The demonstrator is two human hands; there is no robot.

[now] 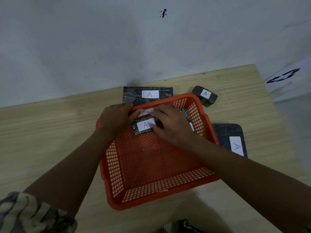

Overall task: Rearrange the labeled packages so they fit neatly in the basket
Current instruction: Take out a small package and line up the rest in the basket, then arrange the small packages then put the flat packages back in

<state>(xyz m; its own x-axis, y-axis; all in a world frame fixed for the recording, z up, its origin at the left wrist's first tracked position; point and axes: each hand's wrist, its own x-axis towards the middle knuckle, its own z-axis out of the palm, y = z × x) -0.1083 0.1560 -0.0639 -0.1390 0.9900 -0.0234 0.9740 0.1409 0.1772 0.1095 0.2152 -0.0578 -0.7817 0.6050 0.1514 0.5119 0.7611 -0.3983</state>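
An orange mesh basket (pixel 151 185) sits on the wooden table. At its far end lie dark wrapped packages with white "A" labels. One small package (pixel 143 126) shows between my hands; another label (pixel 146 111) peeks out just behind it. My left hand (pixel 116 119) rests at the basket's far left rim, its fingers on the packages. My right hand (pixel 170 124) lies over the packages inside, fingers touching the small package. What lies under my right hand is hidden.
Outside the basket are a flat dark package (pixel 148 95) behind it, a small block package (pixel 205 95) at the far right, and a flat package (pixel 234 140) on the right. A grey wall stands behind the table. The table's right edge (pixel 269 105) is near.
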